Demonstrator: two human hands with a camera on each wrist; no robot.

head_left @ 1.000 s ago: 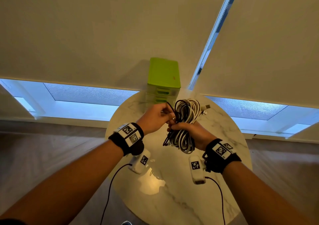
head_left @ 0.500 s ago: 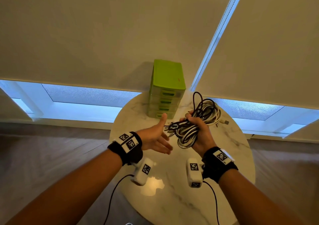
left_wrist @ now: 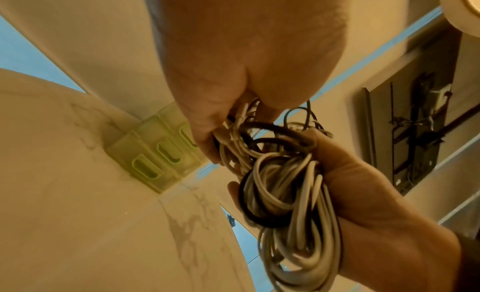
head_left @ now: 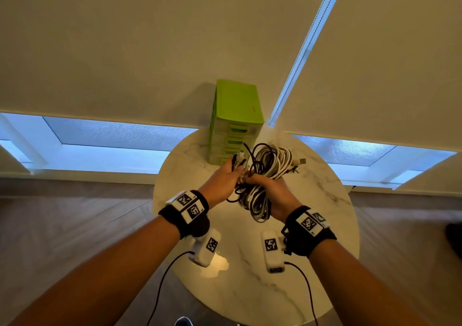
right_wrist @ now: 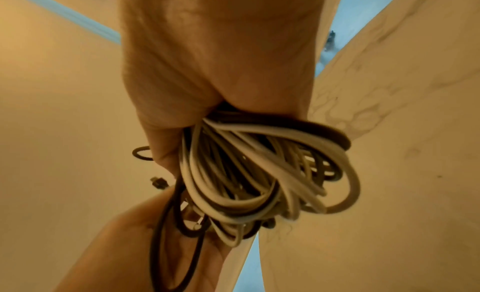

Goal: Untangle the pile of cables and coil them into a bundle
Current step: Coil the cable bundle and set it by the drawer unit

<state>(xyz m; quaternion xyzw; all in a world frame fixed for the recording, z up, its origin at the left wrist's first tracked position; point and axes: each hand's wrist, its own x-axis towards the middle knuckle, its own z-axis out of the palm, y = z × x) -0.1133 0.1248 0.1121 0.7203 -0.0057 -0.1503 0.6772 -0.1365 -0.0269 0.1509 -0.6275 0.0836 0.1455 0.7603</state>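
A bundle of white and black cables is held in the air above the round marble table. My right hand grips the coil round its middle, loops sticking out above and below the fist. My left hand pinches loose cable ends with plugs at the coil's upper left, touching the right hand. In the left wrist view the left fingers close on white strands beside the coil. Two USB plugs stick out on the right.
A green plastic drawer unit stands at the table's far edge, just behind the hands. Window blinds hang behind it. Wrist camera leads trail down off the table's near edge. Wooden floor surrounds the table.
Half a second ago my left hand was open and apart from the coil; it has come back and taken hold of the cable ends. The right hand has turned the coil more upright.
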